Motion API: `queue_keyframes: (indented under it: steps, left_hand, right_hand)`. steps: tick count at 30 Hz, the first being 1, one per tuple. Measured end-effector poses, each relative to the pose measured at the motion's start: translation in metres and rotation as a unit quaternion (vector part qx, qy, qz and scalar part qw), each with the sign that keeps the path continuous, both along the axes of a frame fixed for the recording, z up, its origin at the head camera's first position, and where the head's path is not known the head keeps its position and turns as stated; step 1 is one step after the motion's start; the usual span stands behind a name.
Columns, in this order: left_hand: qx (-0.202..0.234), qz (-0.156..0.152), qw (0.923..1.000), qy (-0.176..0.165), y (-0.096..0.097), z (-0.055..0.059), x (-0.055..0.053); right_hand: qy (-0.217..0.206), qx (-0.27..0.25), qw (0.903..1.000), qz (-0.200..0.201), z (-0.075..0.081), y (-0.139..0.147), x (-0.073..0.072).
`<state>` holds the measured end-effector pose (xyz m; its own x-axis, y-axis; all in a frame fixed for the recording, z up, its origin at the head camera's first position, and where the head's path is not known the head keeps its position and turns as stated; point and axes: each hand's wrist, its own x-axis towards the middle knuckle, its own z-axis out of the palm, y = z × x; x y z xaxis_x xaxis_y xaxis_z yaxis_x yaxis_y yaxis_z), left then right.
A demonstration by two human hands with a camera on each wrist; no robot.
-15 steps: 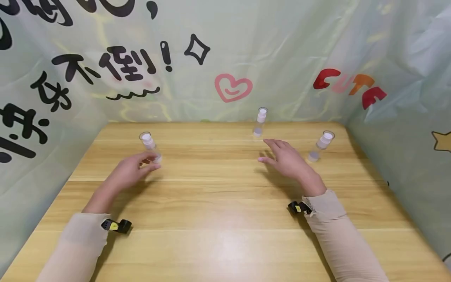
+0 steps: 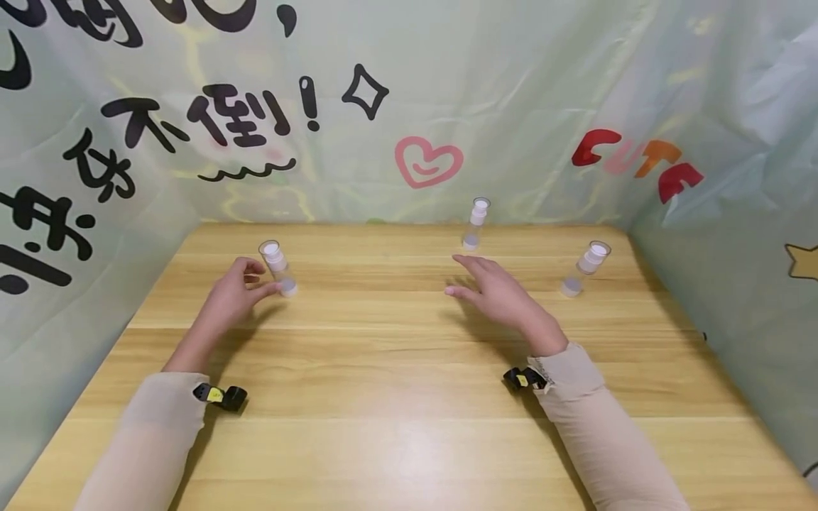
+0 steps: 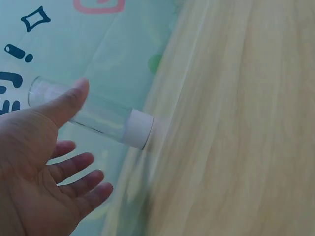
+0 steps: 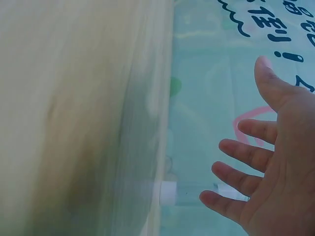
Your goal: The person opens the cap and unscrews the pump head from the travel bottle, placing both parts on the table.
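Note:
My left hand is beside a small clear bottle with a white pump top under a clear cap, standing upright at the table's left. In the left wrist view its fingers are spread apart and the thumb overlaps the upper part of the bottle, whose base is white. My right hand hovers over the table with fingers extended and holds nothing. Just beyond its fingertips stands a second such bottle; the right wrist view shows the white base behind the fingers. A third bottle stands to its right.
The wooden table is enclosed at the back and sides by a pale printed cloth. Small black cameras sit at both wrists. The second bottle stands near the table's back edge.
My left hand's fingers have drawn away from the left bottle toward the left, leaving more of it visible. My right hand has shifted left, away from the third bottle. The bottles stay standing.

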<state>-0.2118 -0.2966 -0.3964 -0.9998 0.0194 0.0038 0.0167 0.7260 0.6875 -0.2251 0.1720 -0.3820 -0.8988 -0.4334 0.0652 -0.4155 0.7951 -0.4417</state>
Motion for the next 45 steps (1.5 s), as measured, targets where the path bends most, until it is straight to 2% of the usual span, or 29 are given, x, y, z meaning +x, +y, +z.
queue_keyframes:
  steps: [5, 8, 11, 18, 23, 30, 45]
  left_hand:
    - [0.085, -0.015, 0.9962, 0.006, 0.001, -0.006, -0.012]
    - [0.137, -0.034, 0.99, 0.007, 0.004, -0.011, -0.018]
    - [0.167, -0.051, 0.9847, 0.004, 0.007, -0.018, -0.022]
    - [0.155, -0.05, 0.9866, 0.0, 0.015, -0.025, -0.025]
    - [0.166, -0.042, 0.9852, -0.015, 0.018, -0.027, -0.025]
    - [0.182, -0.041, 0.9824, -0.016, 0.02, -0.03, -0.024]
    - [0.204, -0.088, 0.9744, -0.034, 0.031, -0.029, -0.015]
  right_hand:
    - [-0.001, -0.012, 0.9999, 0.007, 0.004, -0.01, -0.004]
    - [-0.007, -0.022, 0.9996, 0.019, 0.008, -0.019, -0.006]
    - [-0.011, -0.036, 0.9989, 0.028, 0.011, -0.028, -0.007]
    - [-0.009, -0.043, 0.998, 0.046, 0.012, -0.046, -0.008]
    - [-0.012, -0.053, 0.9969, 0.057, 0.013, -0.059, -0.006]
    - [-0.017, -0.059, 0.9957, 0.069, 0.013, -0.077, -0.007]
    - [-0.02, -0.076, 0.9929, 0.09, 0.01, -0.104, -0.007]
